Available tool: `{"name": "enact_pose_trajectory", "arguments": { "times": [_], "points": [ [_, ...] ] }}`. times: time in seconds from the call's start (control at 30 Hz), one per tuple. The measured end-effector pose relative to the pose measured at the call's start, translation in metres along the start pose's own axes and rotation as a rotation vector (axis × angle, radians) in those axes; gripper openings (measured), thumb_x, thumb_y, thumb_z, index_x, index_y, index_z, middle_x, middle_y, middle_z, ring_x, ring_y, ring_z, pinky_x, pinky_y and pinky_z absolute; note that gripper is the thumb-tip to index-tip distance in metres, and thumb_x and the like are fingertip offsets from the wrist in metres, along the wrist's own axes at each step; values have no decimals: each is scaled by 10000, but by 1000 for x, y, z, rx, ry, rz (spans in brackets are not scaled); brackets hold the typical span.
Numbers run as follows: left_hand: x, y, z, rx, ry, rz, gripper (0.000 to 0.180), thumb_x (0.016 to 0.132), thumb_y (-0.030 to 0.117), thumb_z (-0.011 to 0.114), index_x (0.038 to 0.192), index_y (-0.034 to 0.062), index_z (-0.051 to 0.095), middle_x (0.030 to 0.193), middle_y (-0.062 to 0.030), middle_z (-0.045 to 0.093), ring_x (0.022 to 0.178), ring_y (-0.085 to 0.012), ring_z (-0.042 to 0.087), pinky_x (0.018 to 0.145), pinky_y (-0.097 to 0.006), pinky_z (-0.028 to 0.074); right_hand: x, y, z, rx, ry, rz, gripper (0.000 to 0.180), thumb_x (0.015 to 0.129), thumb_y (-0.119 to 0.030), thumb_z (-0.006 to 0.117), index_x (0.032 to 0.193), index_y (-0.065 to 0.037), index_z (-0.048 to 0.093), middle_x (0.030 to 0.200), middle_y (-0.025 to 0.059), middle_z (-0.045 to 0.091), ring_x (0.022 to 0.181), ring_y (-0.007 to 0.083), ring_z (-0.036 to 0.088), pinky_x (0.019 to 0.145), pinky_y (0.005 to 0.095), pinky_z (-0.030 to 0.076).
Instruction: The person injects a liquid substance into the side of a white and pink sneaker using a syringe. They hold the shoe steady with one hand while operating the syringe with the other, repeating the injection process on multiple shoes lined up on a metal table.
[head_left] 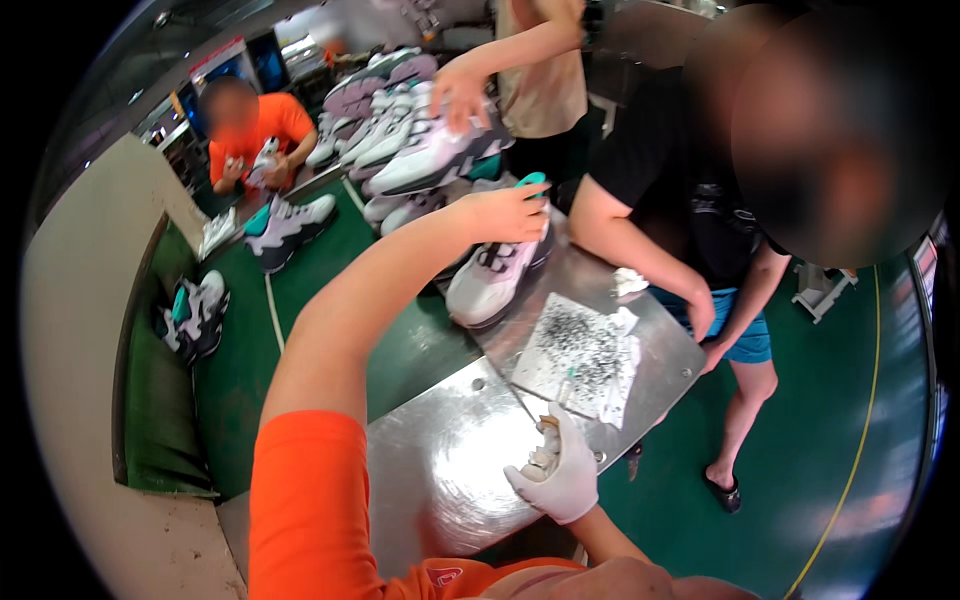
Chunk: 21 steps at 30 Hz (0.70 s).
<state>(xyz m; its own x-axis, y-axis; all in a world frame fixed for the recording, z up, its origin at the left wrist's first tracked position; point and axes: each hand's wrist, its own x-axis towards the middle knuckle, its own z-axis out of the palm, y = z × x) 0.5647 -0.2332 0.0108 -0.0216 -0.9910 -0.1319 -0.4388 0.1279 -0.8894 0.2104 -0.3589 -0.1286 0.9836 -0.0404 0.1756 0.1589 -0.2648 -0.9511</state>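
My bare left hand [508, 213] stretches forward over the table, its fingers closed at the heel opening of a white and grey sneaker [492, 284] with teal lining. The toe of this sneaker points toward me. My right hand [562, 470], in a white glove, is held above the near edge of the metal table [440, 440]. Its fingers are curled round something small and pale tan that I cannot make out. Just beyond it lies a white cloth or paper sheet [570, 355] covered with black smudges.
A pile of similar sneakers [400, 150] rises behind my left hand, another person's hand [465, 95] resting on it. Single sneakers [288, 230] lie on the green conveyor belt [235, 360]. A person in black [690, 180] stands at the right beside a crumpled white wad [630, 282].
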Motion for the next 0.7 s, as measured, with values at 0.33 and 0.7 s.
{"name": "enact_pose_trajectory", "arguments": {
  "times": [0.33, 0.7],
  "points": [
    [-126, 43, -207, -109, -181, -630, 525, 744, 147, 638, 1256, 80, 545, 1202, -103, 577, 972, -223, 561, 820, -331, 480, 5, -26, -4, -79, 58, -46, 896, 643, -177, 859, 1395, -29, 395, 878, 65, 595, 709, 115, 552, 683, 271, 516],
    [-193, 226, -437, -487, -287, -1058, 299, 787, 167, 677, 1077, 99, 653, 1025, -203, 642, 713, -229, 549, 668, -330, 471, 14, -45, -27, -254, -190, -62, 836, 662, -100, 792, 1405, -31, 415, 1099, 93, 602, 968, 142, 585, 843, 279, 497]
  ]
}}
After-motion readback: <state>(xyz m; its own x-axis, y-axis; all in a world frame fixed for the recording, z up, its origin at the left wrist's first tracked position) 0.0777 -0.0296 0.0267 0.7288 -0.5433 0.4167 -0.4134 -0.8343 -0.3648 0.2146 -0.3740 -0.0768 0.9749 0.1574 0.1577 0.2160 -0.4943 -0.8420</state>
